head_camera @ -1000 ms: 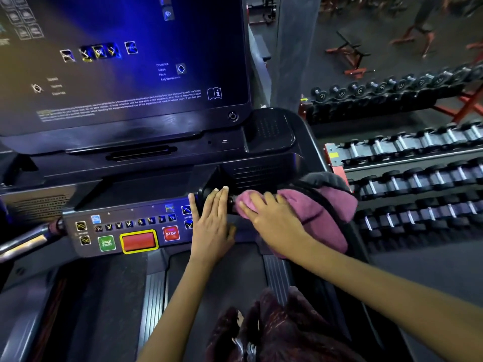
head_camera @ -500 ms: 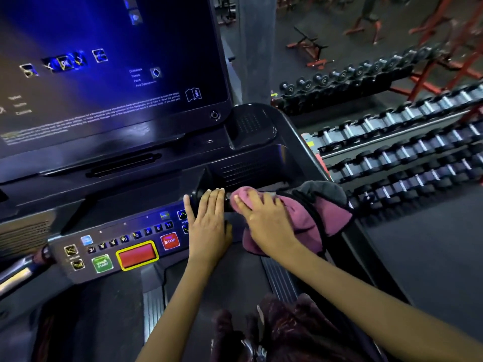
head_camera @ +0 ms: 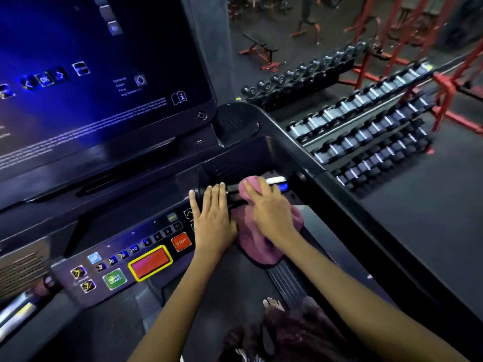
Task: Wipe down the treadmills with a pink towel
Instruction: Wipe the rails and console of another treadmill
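I am standing on a black treadmill, facing its control panel [head_camera: 146, 262] and the large lit screen [head_camera: 91, 74]. The pink towel [head_camera: 261, 246] is bunched over the short horizontal grip bar [head_camera: 277, 182] right of the panel, and its lower part hangs down. My right hand [head_camera: 269, 207] lies on top of the towel and presses it against the bar, fingers spread and fairly straight. Just left of it, my left hand [head_camera: 211, 218] rests flat on the panel's right end, its fingertips reaching the bar.
The treadmill's black side rail [head_camera: 326, 184] runs diagonally on the right. Beyond it stand tiered dumbbell racks [head_camera: 366, 131] and red frames [head_camera: 444, 87]. A red-and-yellow button and a STOP button [head_camera: 181, 242] sit left of my left hand. The belt [head_camera: 209, 296] lies below.
The towel has come off the right side rail and now hangs bunched under my right hand on the grip bar. My left hand has stayed in place. The view has tilted right.
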`<state>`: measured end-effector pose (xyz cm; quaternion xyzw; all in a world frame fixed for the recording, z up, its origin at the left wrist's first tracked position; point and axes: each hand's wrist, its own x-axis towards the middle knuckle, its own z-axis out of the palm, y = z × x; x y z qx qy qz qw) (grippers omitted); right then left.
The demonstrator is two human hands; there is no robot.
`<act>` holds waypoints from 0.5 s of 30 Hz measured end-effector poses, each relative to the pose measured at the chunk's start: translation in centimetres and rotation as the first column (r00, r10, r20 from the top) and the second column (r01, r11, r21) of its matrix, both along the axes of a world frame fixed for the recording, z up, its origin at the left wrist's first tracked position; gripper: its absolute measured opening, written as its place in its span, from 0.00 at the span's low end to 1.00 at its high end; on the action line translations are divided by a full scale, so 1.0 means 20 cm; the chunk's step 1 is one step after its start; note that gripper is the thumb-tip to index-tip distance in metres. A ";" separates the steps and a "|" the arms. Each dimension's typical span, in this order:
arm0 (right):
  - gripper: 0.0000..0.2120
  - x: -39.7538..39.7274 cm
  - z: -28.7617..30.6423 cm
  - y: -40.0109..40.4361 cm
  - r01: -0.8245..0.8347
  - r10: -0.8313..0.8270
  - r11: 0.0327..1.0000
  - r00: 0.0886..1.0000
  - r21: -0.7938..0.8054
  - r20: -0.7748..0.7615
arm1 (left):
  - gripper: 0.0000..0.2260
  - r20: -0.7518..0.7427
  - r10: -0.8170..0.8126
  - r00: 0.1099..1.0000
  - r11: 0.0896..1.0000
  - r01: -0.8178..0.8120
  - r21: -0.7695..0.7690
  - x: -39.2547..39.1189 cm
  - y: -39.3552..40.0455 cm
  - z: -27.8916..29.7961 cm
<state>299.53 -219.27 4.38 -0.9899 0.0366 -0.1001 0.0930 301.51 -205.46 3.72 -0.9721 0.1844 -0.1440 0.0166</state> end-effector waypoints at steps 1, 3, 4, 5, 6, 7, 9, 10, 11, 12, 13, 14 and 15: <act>0.25 -0.01 -0.01 -0.06 0.073 -0.073 0.997 0.997 -0.011 -0.034 | 0.34 -0.007 -0.007 1.000 1.000 0.007 -0.007 0.00 0.00 0.00; 0.24 -0.01 -0.03 -0.18 0.214 -0.213 0.977 0.973 0.000 -0.087 | 0.35 -0.018 -0.016 1.000 1.000 0.015 -0.011 -0.01 0.00 0.01; 0.24 -0.01 -0.03 -0.23 0.281 -0.277 0.960 0.955 0.025 -0.105 | 0.36 -0.026 -0.018 0.999 1.000 0.018 -0.012 -0.01 0.00 0.01; 0.24 0.00 -0.02 -0.27 0.339 -0.331 0.939 0.938 0.063 -0.104 | 0.36 -0.035 -0.020 0.999 1.000 0.020 -0.012 -0.01 0.00 0.01; 0.23 0.00 -0.03 -0.28 0.378 -0.369 0.920 0.924 0.101 -0.097 | 0.37 -0.043 -0.022 0.999 1.000 0.021 -0.010 -0.01 0.01 0.01; 0.23 0.01 -0.04 -0.27 0.396 -0.387 0.909 0.918 0.132 -0.089 | 0.37 -0.048 -0.022 0.999 1.000 0.022 -0.005 -0.01 0.01 0.01; 0.23 0.00 -0.06 -0.21 0.369 -0.369 0.908 0.929 0.197 -0.037 | 0.38 -0.051 -0.023 0.998 1.000 0.023 0.016 -0.01 0.01 0.01; 0.25 -0.01 -0.08 -0.16 0.313 -0.326 0.920 0.945 0.237 0.018 | 0.38 -0.050 -0.018 0.999 0.999 0.020 0.031 -0.01 0.01 0.01; 0.26 -0.03 -0.10 -0.13 0.244 -0.274 0.929 0.959 0.278 0.072 | 0.38 -0.047 -0.015 0.999 0.999 0.017 0.043 -0.01 0.01 0.01; 0.27 -0.05 -0.12 -0.10 0.189 -0.233 0.932 0.966 0.310 0.112 | 0.39 -0.043 -0.014 0.999 0.999 0.016 0.050 -0.01 0.01 0.01; 0.28 -0.06 -0.14 -0.09 0.162 -0.217 0.933 0.966 0.322 0.142 | 0.39 -0.038 -0.017 0.999 0.998 0.019 0.052 -0.01 0.01 0.01; 0.28 -0.05 -0.15 -0.09 0.164 -0.225 0.933 0.960 0.319 0.165 | 0.39 -0.033 -0.018 0.999 0.998 0.020 0.055 -0.01 0.01 0.01; 0.28 -0.05 -0.17 -0.11 0.181 -0.248 0.930 0.952 0.319 0.182 | 0.39 -0.030 -0.018 0.999 0.998 0.020 0.059 -0.01 0.01 0.01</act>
